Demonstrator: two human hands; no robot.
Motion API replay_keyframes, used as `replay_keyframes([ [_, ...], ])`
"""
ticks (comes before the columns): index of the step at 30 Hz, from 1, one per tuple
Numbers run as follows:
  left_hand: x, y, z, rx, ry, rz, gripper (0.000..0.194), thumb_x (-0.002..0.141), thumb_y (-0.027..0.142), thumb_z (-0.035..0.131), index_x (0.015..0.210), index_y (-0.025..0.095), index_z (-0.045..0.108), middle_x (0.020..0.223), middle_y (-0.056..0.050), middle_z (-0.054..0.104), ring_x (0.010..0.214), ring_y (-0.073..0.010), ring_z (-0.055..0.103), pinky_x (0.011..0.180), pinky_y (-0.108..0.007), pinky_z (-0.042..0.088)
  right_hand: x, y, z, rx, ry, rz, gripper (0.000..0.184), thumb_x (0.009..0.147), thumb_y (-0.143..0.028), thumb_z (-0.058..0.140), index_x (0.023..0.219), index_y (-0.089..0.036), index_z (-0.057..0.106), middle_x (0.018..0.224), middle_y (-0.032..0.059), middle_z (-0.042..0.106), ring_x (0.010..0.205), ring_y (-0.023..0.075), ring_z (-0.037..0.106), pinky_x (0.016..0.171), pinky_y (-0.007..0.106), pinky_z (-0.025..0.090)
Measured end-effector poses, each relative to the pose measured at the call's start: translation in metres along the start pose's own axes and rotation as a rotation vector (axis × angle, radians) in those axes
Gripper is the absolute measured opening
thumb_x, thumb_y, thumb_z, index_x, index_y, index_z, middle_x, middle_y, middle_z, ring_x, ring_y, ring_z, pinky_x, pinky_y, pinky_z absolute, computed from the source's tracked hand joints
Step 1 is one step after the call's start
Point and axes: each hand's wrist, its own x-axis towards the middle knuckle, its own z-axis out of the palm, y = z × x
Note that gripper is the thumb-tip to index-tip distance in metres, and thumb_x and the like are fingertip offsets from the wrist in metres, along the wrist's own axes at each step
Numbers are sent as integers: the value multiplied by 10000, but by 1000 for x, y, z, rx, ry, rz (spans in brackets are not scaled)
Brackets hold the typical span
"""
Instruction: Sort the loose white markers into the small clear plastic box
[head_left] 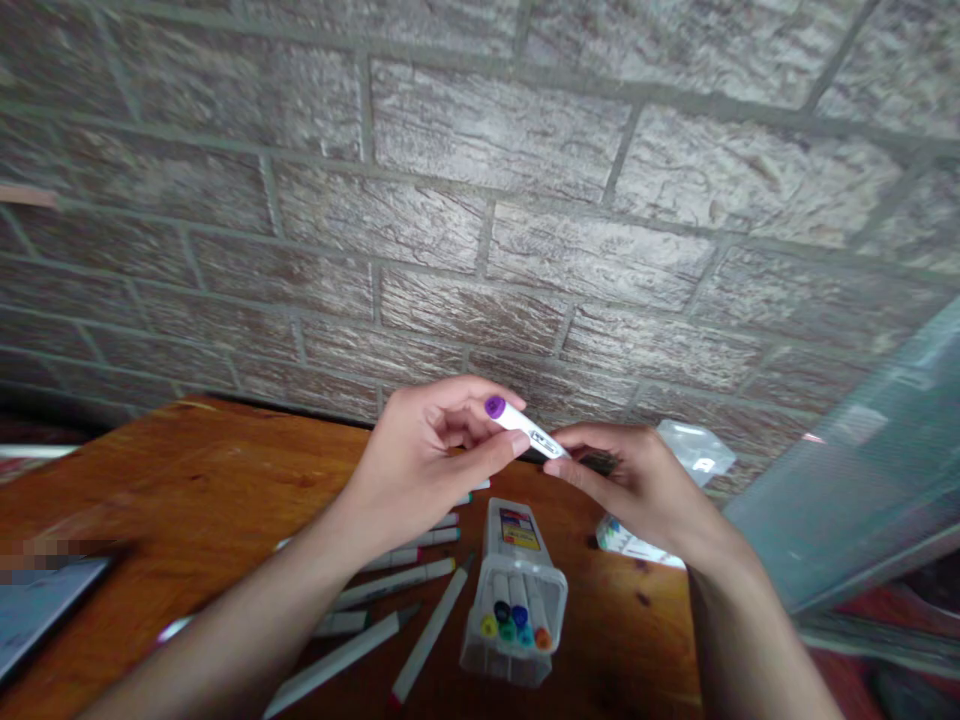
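Both my hands hold one white marker [525, 427] with a purple end cap, raised above a wooden table [187, 480]. My left hand [431, 445] pinches its purple end between thumb and fingers. My right hand [630, 480] is closed on the other end, which is hidden by its fingers. Below them a clear plastic marker case [517, 590] lies on the table, with several coloured marker caps showing at its open end. Several white markers [397, 600] lie loose to the left of the case.
A brick wall [480, 200] rises right behind the table. A crumpled clear wrapper [694, 450] lies behind my right hand. A dark tablet or book [37, 600] sits at the left edge. A translucent greenish sheet [862, 470] stands at the right.
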Motion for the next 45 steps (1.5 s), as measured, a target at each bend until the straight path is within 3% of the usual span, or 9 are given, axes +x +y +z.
replay_keyframes([
  [4,-5,1,2,28,-47,39,135,872,190,840,999,160,808,786,-10,791,663,-98,697,594,-160,530,3,2,5,-37,-16,-2,188,1059,-366,681,1038,-242,820,964,5,835,802,175,745,633,256,509],
  [8,-9,-4,4,88,-73,89,104,906,194,829,1010,192,826,861,-10,820,752,-109,741,671,-168,573,5,4,10,-35,3,-15,133,1031,-345,723,1044,-251,816,981,4,837,856,185,774,700,266,545],
  [11,-11,-6,4,127,-77,123,117,913,194,829,1029,211,829,874,0,811,758,-107,734,673,-171,578,5,4,13,1,32,-39,118,1005,-304,753,1089,-255,820,994,-6,851,835,170,775,733,260,560],
  [17,-14,-2,4,232,-89,244,133,918,176,834,1044,216,830,872,6,782,752,-93,701,678,-174,561,6,0,15,-35,106,-98,63,977,-245,761,1002,-220,813,840,-23,820,715,135,731,639,224,514],
  [26,-12,3,4,319,-64,373,168,889,144,853,1048,197,841,958,-21,742,780,-102,715,648,-187,557,7,-1,18,-114,210,-172,63,947,-259,798,935,-203,771,847,-13,805,734,130,735,670,225,497],
  [30,-10,-1,4,331,-53,397,199,905,146,845,1099,192,840,1012,-43,771,847,-126,739,676,-201,559,10,0,25,-155,297,-181,112,886,-221,835,849,-194,733,694,-41,693,607,112,617,578,236,421],
  [33,-10,-3,4,356,-48,444,199,937,140,813,1133,175,828,1006,-48,784,797,-112,714,685,-216,546,10,1,28,-72,257,-144,98,909,-244,822,875,-199,741,654,-55,644,555,105,556,537,239,396],
  [38,-12,-5,5,392,-67,534,213,984,126,752,1189,155,800,974,-37,758,731,-90,636,701,-228,530,10,1,28,67,118,-133,85,988,-255,740,946,-206,795,810,-3,760,716,146,669,664,257,502],
  [45,-8,-11,7,325,-116,557,209,925,97,809,1131,129,805,974,-48,753,766,-95,662,711,-205,542,9,-4,25,28,204,-240,72,993,-264,768,962,-214,810,829,10,785,728,148,712,674,251,518],
])
